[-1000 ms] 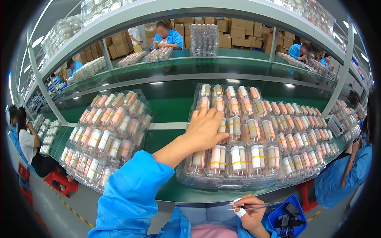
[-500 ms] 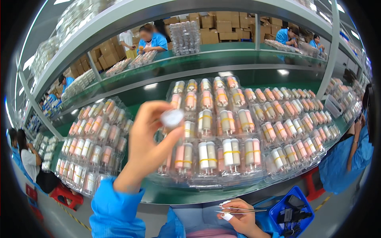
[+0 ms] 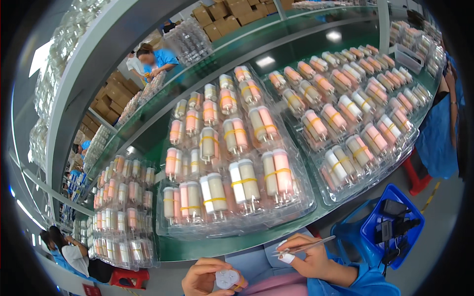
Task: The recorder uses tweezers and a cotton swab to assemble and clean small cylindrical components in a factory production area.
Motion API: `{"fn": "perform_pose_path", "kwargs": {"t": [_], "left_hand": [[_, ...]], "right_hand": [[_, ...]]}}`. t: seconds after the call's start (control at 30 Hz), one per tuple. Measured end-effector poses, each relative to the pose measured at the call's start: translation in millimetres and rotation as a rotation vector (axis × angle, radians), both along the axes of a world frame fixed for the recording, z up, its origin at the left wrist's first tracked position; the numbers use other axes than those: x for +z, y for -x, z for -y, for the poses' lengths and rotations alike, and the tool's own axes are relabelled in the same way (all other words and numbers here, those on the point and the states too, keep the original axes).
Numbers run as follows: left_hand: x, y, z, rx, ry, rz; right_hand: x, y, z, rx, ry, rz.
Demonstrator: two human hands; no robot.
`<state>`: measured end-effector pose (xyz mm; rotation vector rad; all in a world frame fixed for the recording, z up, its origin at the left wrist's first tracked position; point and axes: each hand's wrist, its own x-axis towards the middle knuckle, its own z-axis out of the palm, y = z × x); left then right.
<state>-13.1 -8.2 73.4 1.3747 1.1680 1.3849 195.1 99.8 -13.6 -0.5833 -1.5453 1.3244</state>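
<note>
Low in front of my lap, my left hand [image 3: 198, 277] closes around a small cylinder [image 3: 227, 279]. Its pale round end with small holes faces up, and a bit of pink side with a yellow band shows. To the right, my right hand [image 3: 314, 262] grips metal tweezers [image 3: 318, 242], tips toward the left. White covers wrap some of its fingertips. The tweezers are apart from the cylinder. Beyond both hands, a clear plastic tray stack [image 3: 237, 222] holds rows of pink, white and grey cylinders, many paired by yellow bands.
More filled trays stand on the right [image 3: 340, 195] and left [image 3: 123, 266] of the green bench [image 3: 197, 250]. A blue bin [image 3: 416, 236] with black adapters and cables sits at lower right beside a blue stool [image 3: 353, 229]. Other people work across the bench and at both sides.
My left hand has come down from above the trays to my lap with the cylinder. My right hand keeps the tweezers. The view has tilted and turned.
</note>
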Motion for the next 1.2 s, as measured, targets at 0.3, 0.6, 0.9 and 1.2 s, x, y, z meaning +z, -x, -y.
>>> {"fn": "perform_pose_path", "kwargs": {"t": [0.3,0.6,0.9,1.2], "left_hand": [[44,-24,-46,0.285,-0.858,-1.065],[97,-79,-60,0.289,-0.342,-1.135],[108,-59,-43,0.352,-0.016,-0.666],[101,-4,-25,0.524,-0.745,-1.205]], "right_hand": [[-4,-9,1,0.026,0.085,-0.052],[-6,-14,-2,-0.004,0.079,-0.051],[-10,-7,5,0.014,0.109,-0.026],[-11,15,19,0.114,0.115,0.031]]}}
